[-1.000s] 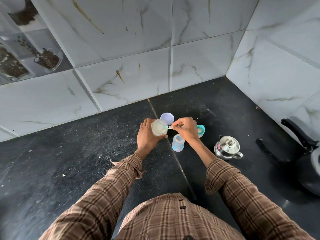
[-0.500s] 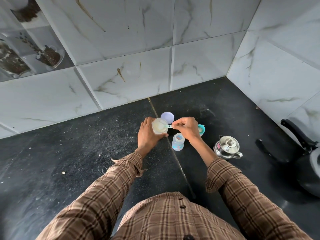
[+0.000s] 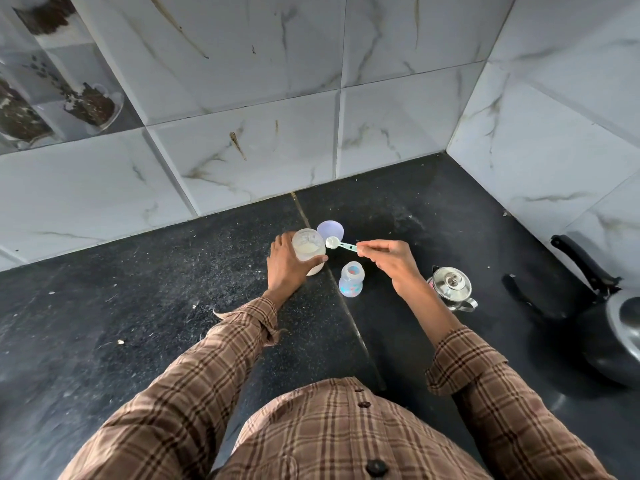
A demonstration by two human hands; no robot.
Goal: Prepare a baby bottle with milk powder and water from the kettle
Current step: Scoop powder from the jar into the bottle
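**mixmaster_k:** So where are we at here? Looks like the scooping step to me. The left hand (image 3: pixel 286 263) is wrapped around the translucent round plastic tub of pale milk powder (image 3: pixel 308 250), thumb curled across its front, holding it steady on the black speckled stone worktop (image 3: pixel 138 289). The right hand (image 3: pixel 391 259) is pinching the handle of a small teal plastic measuring scoop (image 3: pixel 341 244), and the bowl looks heaped with white powder, sitting just off the tub's rim.

**bottlefeeder22:** Yep, agreed. The open baby bottle, clear with pink and blue print (image 3: pixel 352 280), stands upright just beside the tub, between the two hands, teat off. I can't tell if there's powder in it already.

**mixmaster_k:** Next move, I'd guess: carry the scoop level over to that narrow neck and tip it in. The mouth is small, so spills are the risk.

**bottlefeeder22:** And water isn't in yet, as far as I can see. The little shiny steel kettle with a knob lid (image 3: pixel 450 287) sits untouched to the right, near the right wrist. The tub's pale lilac lid (image 3: pixel 332 228) lies just behind it.
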